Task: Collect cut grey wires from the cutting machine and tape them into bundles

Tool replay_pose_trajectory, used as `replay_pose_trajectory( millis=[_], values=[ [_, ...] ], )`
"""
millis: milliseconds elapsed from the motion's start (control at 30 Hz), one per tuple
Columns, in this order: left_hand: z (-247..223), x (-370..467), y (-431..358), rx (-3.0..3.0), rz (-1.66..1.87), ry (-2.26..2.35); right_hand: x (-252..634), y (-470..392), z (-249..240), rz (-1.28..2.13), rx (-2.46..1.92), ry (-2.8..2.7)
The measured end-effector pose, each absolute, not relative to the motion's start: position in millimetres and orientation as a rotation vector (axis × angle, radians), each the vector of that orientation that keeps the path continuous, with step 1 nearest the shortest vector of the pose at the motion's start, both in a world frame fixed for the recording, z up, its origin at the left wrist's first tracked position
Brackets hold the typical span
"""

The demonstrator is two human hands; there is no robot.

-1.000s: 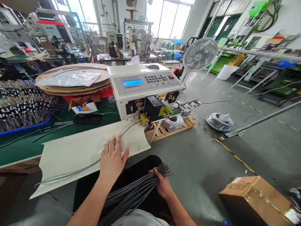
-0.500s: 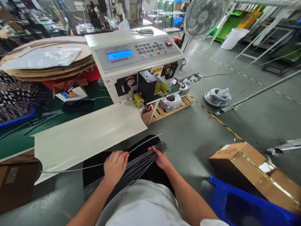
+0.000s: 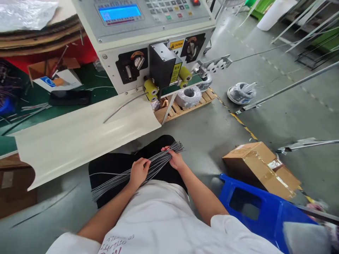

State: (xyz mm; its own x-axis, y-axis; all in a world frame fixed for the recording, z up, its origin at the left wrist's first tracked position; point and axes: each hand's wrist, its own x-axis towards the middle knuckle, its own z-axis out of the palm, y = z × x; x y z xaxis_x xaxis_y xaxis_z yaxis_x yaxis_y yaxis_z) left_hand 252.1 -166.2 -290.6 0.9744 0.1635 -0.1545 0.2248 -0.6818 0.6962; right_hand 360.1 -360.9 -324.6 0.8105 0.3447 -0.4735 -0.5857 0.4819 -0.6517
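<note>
A bundle of cut grey cables (image 3: 159, 165) lies slantwise across my lap. My right hand (image 3: 174, 159) is closed around it near its upper right end, where the tips fan out. My left hand (image 3: 139, 171) pinches a single grey cable (image 3: 106, 173) against the top of the bundle; this cable's left end sticks out apart from the others. Ahead stands a wire-cutting machine (image 3: 111, 58) with a blue display. A fresh length of grey cable (image 3: 124, 106) comes out between its yellow rollers (image 3: 150, 88), over the pale chute (image 3: 79, 141).
Cable coils (image 3: 188, 96) rest on a wooden pallet (image 3: 182, 112) beneath the machine. At my right are a cardboard box (image 3: 261, 169) and a blue plastic bin (image 3: 272, 215). A black phone-like object (image 3: 69, 97) and a small open box (image 3: 57, 79) sit on the green table at left.
My left hand has brought the single cable from the chute down onto the bundle. Another cable now shows at the machine's rollers. The view has tipped downward.
</note>
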Motion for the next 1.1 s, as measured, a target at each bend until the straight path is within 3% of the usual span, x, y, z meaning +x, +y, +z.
replay_pose_trajectory(
  millis=[500,733,933,1100],
  values=[
    [-301.8,262.1,-170.6,2.374,-0.168,0.231,359.7,-360.9,-324.5,0.587,-0.915,0.222],
    [-297.4,268.3,-173.5,2.512,-0.044,0.166,359.3,-360.7,-322.2,0.573,-0.902,0.231],
    [-296.8,296.7,-188.4,2.472,-0.436,-0.152,356.7,-359.8,-323.1,0.561,-0.905,0.22],
    [-292.6,306.6,-211.7,2.646,-0.425,-0.24,356.4,-366.5,-325.8,0.547,-0.878,0.179]
  ],
)
